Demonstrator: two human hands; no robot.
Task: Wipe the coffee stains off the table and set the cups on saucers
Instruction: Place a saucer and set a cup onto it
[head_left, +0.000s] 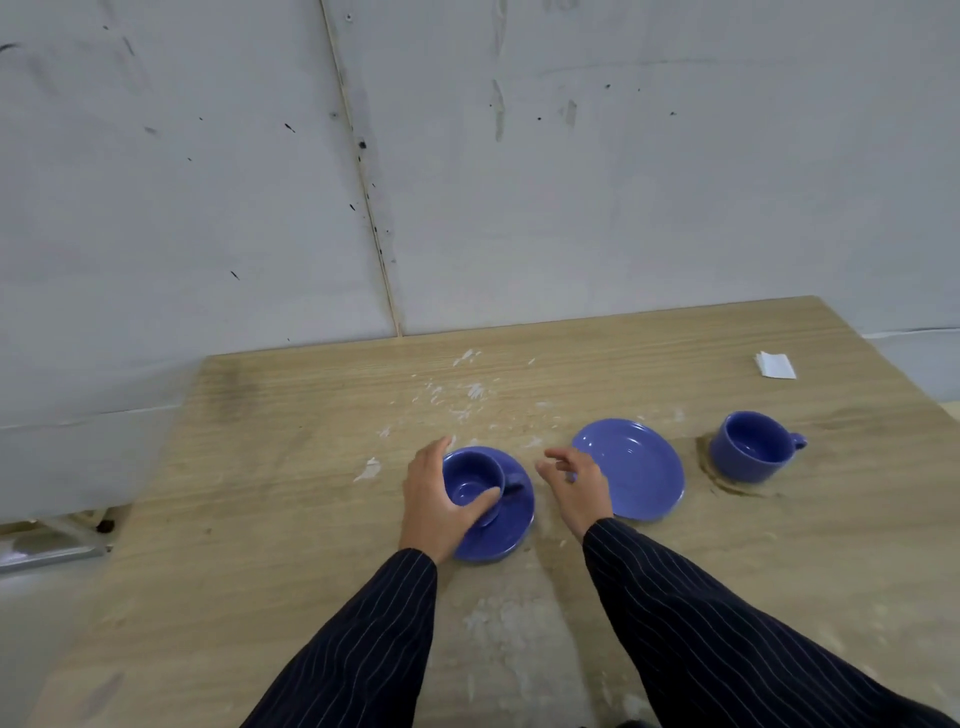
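Head view. My left hand (441, 499), grip clamped on cup (474, 486), sitting on its saucer (511, 525): centre it, release gently. Right hand (574, 480), grip apart, empty. Bare saucer (631, 467) alongside. Second cup (750, 447) stands in coffee stain (727, 483) on desk (260, 519); tissue (775, 365) beyond.

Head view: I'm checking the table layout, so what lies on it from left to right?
Left hand gripping the cup on its saucer → right hand → bare saucer → second cup in a coffee ring → white tissue.
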